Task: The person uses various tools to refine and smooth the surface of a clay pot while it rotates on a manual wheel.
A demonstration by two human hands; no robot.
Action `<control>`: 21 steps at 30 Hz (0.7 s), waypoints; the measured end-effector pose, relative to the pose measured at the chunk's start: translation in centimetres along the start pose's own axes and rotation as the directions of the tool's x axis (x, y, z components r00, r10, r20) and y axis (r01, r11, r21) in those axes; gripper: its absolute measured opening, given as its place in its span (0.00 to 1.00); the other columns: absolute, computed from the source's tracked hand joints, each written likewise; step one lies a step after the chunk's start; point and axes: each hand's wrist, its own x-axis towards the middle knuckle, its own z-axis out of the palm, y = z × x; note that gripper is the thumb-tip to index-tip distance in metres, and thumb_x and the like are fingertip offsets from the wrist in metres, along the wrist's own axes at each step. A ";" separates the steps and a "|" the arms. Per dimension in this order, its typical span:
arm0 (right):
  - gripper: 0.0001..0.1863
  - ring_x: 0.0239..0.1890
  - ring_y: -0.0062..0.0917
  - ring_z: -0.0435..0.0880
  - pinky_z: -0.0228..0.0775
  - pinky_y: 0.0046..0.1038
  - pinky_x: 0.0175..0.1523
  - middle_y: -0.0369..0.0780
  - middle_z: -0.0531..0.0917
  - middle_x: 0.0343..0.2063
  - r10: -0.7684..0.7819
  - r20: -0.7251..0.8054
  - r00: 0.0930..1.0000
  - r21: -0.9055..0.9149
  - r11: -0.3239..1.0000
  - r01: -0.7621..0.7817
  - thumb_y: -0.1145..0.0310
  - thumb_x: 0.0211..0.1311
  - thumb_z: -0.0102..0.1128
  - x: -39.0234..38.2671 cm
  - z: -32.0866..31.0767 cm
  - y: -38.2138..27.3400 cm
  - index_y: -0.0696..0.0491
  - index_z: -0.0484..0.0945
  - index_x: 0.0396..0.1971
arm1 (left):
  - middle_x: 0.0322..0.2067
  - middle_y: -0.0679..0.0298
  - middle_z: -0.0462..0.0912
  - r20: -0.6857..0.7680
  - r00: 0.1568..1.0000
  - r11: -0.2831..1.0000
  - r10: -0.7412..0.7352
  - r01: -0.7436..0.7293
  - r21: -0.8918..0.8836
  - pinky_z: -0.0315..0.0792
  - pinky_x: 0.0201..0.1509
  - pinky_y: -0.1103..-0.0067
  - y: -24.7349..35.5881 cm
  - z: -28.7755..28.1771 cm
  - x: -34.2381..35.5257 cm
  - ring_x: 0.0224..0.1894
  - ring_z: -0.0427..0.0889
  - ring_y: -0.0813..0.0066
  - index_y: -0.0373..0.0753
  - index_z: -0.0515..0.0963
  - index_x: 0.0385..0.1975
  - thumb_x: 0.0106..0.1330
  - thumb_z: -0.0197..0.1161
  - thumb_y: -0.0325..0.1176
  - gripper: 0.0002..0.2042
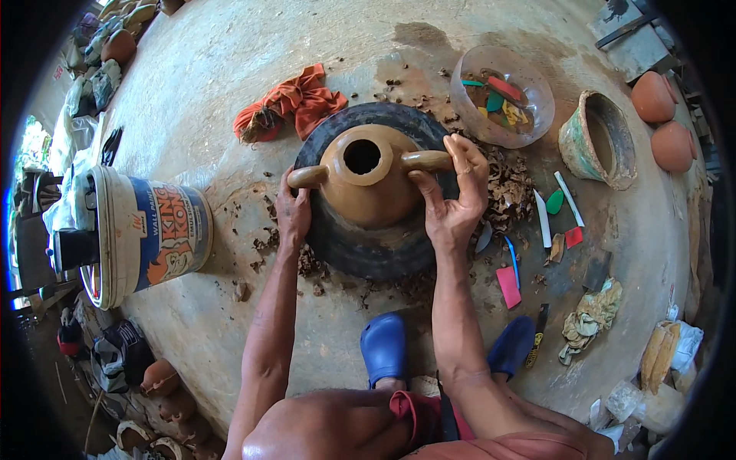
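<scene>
A wet brown clay pot point(366, 201) with a round open mouth sits upright on a dark round wheel point(360, 257). Thick clay handles stick out from both of its sides. At the left handle point(308, 177), my left hand point(293, 215) is closed on the outer end, its fingers partly hidden beneath. My right hand point(460, 201) holds the right handle point(427, 160), thumb on the near side and fingers round the outer end. Clay shavings point(510, 188) lie heaped beside the wheel, close to my right hand.
An orange cloth point(295, 103) lies behind the wheel. A clear basin point(543, 107) with coloured scrapers and a rough-rimmed pot point(571, 142) stand back right. Loose tools, including a pink scraper point(507, 287), lie right. A paint bucket point(165, 230) lies tipped at left. Blue clogs point(383, 345) are near.
</scene>
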 end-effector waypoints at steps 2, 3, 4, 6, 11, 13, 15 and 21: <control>0.33 0.58 0.41 0.81 0.76 0.43 0.63 0.45 0.84 0.54 -0.049 0.010 0.999 -0.034 0.998 0.049 0.57 0.55 0.86 0.4 0.1 -0.3 0.57 0.84 0.59 | 0.58 0.49 0.87 0.004 1.000 1.000 0.010 -0.010 -0.017 0.76 0.67 0.68 -0.4 0.0 0.0 0.61 0.86 0.59 0.33 0.71 0.72 0.74 0.63 0.33 0.27; 0.33 0.58 0.41 0.81 0.76 0.43 0.63 0.45 0.84 0.54 -0.054 0.009 0.999 -0.034 0.998 0.054 0.57 0.55 0.86 0.5 0.5 -0.8 0.57 0.84 0.59 | 0.58 0.48 0.87 0.007 1.000 0.999 0.027 -0.027 -0.035 0.76 0.67 0.68 -0.6 0.0 0.2 0.61 0.86 0.59 0.33 0.71 0.72 0.75 0.63 0.33 0.27; 0.31 0.57 0.41 0.82 0.76 0.43 0.62 0.45 0.84 0.53 -0.037 -0.032 0.999 -0.072 0.997 0.035 0.60 0.55 0.86 0.6 1.0 -1.5 0.57 0.84 0.56 | 0.58 0.48 0.87 0.005 1.000 0.999 0.031 -0.030 -0.039 0.76 0.67 0.68 -0.8 0.0 0.4 0.61 0.86 0.59 0.33 0.71 0.72 0.75 0.63 0.33 0.27; 0.26 0.54 0.41 0.82 0.76 0.44 0.61 0.44 0.85 0.51 0.014 -0.116 0.993 -0.133 0.991 -0.030 0.65 0.54 0.84 0.3 2.0 -2.4 0.56 0.84 0.51 | 0.59 0.48 0.86 0.017 0.999 0.999 0.038 -0.038 -0.030 0.76 0.67 0.68 -1.2 -0.1 0.3 0.62 0.86 0.59 0.32 0.71 0.72 0.76 0.61 0.34 0.26; 0.16 0.50 0.38 0.85 0.77 0.40 0.58 0.43 0.88 0.45 0.061 -0.240 0.969 -0.203 0.973 -0.112 0.68 0.63 0.78 1.0 2.9 -3.5 0.58 0.87 0.47 | 0.60 0.47 0.85 0.022 1.000 0.998 -0.002 0.003 -0.063 0.75 0.68 0.68 -1.1 0.4 0.1 0.63 0.85 0.57 0.32 0.71 0.72 0.76 0.62 0.36 0.27; 0.11 0.43 0.30 0.88 0.78 0.34 0.55 0.42 0.91 0.40 0.525 -0.279 0.804 0.217 0.850 -0.479 0.69 0.71 0.71 1.1 2.1 -3.2 0.61 0.90 0.44 | 0.61 0.47 0.85 0.029 1.000 0.997 -0.001 0.003 -0.071 0.75 0.69 0.68 -2.1 0.0 0.5 0.63 0.85 0.57 0.32 0.70 0.72 0.76 0.62 0.36 0.27; 0.13 0.38 0.21 0.86 0.77 0.27 0.51 0.39 0.91 0.36 0.672 -0.272 0.689 0.339 0.737 -0.585 0.66 0.75 0.70 1.6 0.5 -2.8 0.63 0.89 0.41 | 0.60 0.49 0.85 0.001 1.000 0.999 0.030 -0.030 -0.010 0.75 0.69 0.67 -2.2 -0.1 0.5 0.63 0.85 0.58 0.33 0.70 0.72 0.76 0.63 0.37 0.27; 0.14 0.53 0.35 0.83 0.74 0.38 0.59 0.42 0.85 0.52 0.079 -0.151 0.985 -0.112 0.989 -0.097 0.63 0.66 0.78 0.5 0.5 -4.0 0.52 0.90 0.48 | 0.57 0.52 0.87 0.023 1.000 0.997 0.007 -0.005 -0.079 0.75 0.68 0.69 -1.6 0.3 0.6 0.61 0.85 0.61 0.33 0.73 0.70 0.76 0.63 0.36 0.25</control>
